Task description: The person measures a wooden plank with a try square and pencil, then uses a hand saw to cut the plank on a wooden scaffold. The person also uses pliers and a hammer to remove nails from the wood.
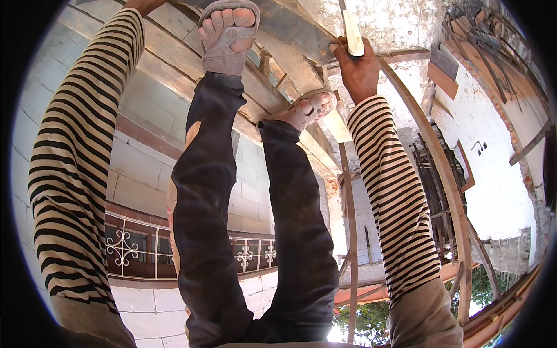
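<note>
My right hand [361,75] is closed at the upper middle, next to the end of a dark board [296,29]. A tool with a pale, flat handle [352,35] lies across its curled fingers, and a thin part runs off the top edge. What kind of tool it is I cannot make out. The thumb rests close to the board's edge. Of my left hand [145,4], only the wrist and back show at the top left, above the wooden planks [168,64]. Its fingers are out of the picture.
My sandalled feet [229,37] stand on wooden planks. Below are a block wall [139,162] and a balcony railing with white scrollwork [125,246]. A long wooden pole [444,168] slants down at the right. Loose timber [487,40] lies at the far right.
</note>
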A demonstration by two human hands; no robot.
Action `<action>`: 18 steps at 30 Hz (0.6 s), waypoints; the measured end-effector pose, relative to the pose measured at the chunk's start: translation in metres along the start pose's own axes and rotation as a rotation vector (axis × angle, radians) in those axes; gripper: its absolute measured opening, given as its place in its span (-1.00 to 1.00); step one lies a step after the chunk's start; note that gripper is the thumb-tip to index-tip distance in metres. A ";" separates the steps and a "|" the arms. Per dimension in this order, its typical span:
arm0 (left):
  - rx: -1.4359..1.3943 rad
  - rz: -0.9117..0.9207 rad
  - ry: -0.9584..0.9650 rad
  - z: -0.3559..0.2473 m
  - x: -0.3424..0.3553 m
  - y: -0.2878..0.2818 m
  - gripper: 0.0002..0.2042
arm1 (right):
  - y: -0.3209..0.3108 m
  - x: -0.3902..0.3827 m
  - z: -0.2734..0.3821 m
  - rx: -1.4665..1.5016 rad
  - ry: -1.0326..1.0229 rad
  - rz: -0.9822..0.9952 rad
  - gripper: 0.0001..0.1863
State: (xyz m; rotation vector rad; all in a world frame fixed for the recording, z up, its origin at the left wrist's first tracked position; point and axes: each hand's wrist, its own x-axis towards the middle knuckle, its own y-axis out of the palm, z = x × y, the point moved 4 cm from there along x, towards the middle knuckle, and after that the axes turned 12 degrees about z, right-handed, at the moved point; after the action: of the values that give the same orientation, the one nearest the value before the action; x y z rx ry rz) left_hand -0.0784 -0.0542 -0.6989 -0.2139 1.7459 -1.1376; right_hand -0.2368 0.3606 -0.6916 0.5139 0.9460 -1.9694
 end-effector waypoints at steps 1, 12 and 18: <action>-0.004 0.017 -0.006 -0.005 -0.002 -0.002 0.07 | -0.002 -0.001 0.000 -0.015 0.005 -0.005 -0.66; -0.017 0.035 0.162 -0.003 -0.017 0.037 -0.07 | -0.015 0.007 -0.027 0.064 0.035 0.001 -0.60; 0.301 0.013 0.589 0.023 -0.041 0.003 -0.14 | -0.004 0.009 -0.042 0.258 0.079 0.174 -0.51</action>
State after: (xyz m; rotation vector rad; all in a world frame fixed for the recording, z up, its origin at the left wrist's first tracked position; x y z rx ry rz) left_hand -0.0387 -0.0413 -0.6765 0.3508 2.0329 -1.5383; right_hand -0.2450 0.3901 -0.7220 0.7976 0.6722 -1.9328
